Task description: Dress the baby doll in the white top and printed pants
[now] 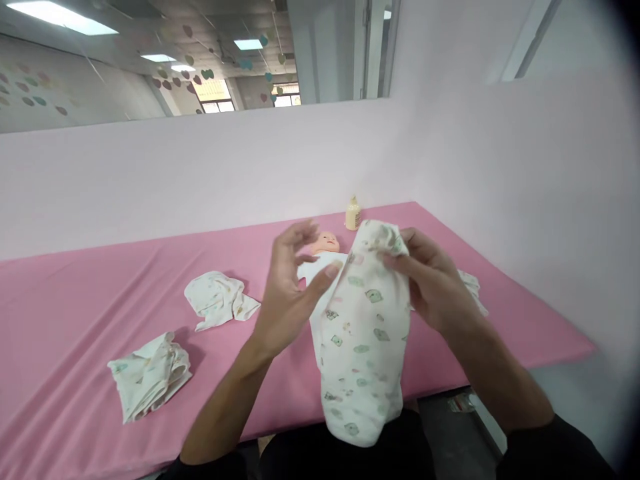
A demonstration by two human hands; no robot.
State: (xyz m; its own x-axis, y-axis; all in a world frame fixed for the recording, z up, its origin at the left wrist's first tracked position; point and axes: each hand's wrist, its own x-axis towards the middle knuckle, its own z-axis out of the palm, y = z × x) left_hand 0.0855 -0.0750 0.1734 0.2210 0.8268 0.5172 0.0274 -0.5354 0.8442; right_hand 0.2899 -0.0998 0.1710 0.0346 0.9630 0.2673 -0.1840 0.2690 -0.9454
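A pale, plain wall (225, 173) rises behind and to the right, and against it stands a table spread with a smooth pink cover (275, 363), creased on the left side. High on the wall sits a long glass panel (200, 53), showing ceiling lights, windows and heart-shaped decorations.

Over the table's near edge, close in front of the person, a white cloth printed with small green and pink figures (365, 333) is held up, its top bunched and its lower end hanging above the dark-clothed lap (295, 457). The right hand (425, 273) grips its upper right corner, thumb on the near side and fingers folded behind. The left hand (297, 287) is raised just beside its left edge, fingers curved and wide apart from the thumb; whether the thumb tip touches the fabric cannot be told.

On the left part of the table lie two more printed cloths: a crumpled one farther back (217, 299), and a loosely folded one nearer the front (150, 377). Between the hands and beyond them, a doll in white clothing (326, 257) lies with its head toward the wall, partly hidden by the raised cloth. Another cloth (473, 290) shows past the right forearm. Smallest is a cream pump bottle (353, 216), upright near the wall.
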